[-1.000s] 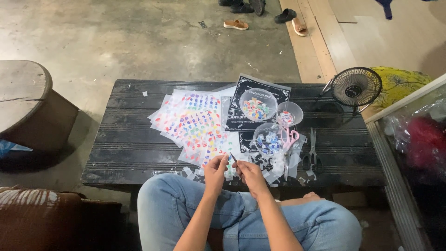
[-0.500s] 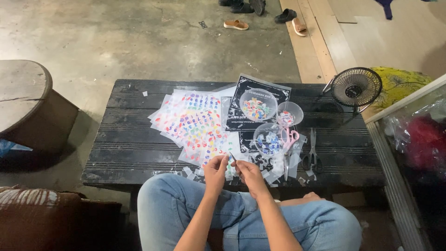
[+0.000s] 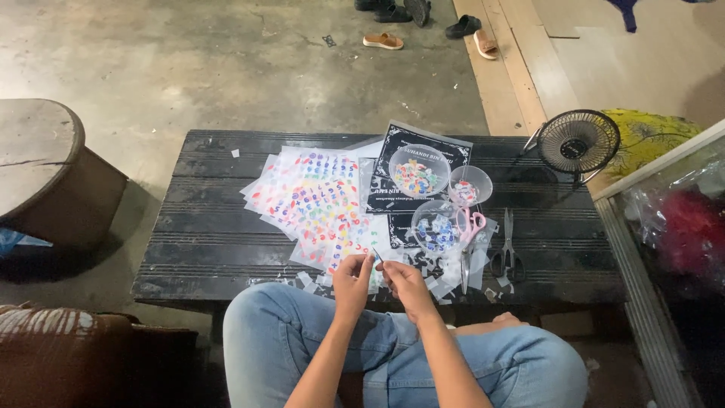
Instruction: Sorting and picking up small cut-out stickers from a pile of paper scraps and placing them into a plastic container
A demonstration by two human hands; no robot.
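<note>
At the far left a round wooden stool (image 3: 41,162) is seen on the concrete floor, well apart from the low black slatted table (image 3: 204,249). On the left-centre of the table, overlapping clear sheets of small coloured stickers (image 3: 317,202) are spread out. Scraps of cut clear plastic (image 3: 310,281) are scattered along the near edge, just beside the hands.

The left hand (image 3: 353,279) is held above the near edge of the table, over the person's jeans-clad knees, with its fingertips pinched together on a tiny piece (image 3: 375,255) that is too small to be made out clearly. The right hand (image 3: 404,283) is placed just beside it, fingers curled inward and closed toward the same small piece; whether it is actually gripped by this hand cannot be told.

Farther back a black printed sheet (image 3: 393,198) is laid, and on it three clear plastic bowls holding small coloured bits are set: a large bowl (image 3: 419,170), a small bowl (image 3: 470,185) and a near bowl (image 3: 436,225). Pink-handled scissors (image 3: 470,230) are rested beside the near bowl, and black-handled scissors (image 3: 507,249) are laid to their right. At the table's far right corner a small black fan (image 3: 578,143) is stood upright.
</note>
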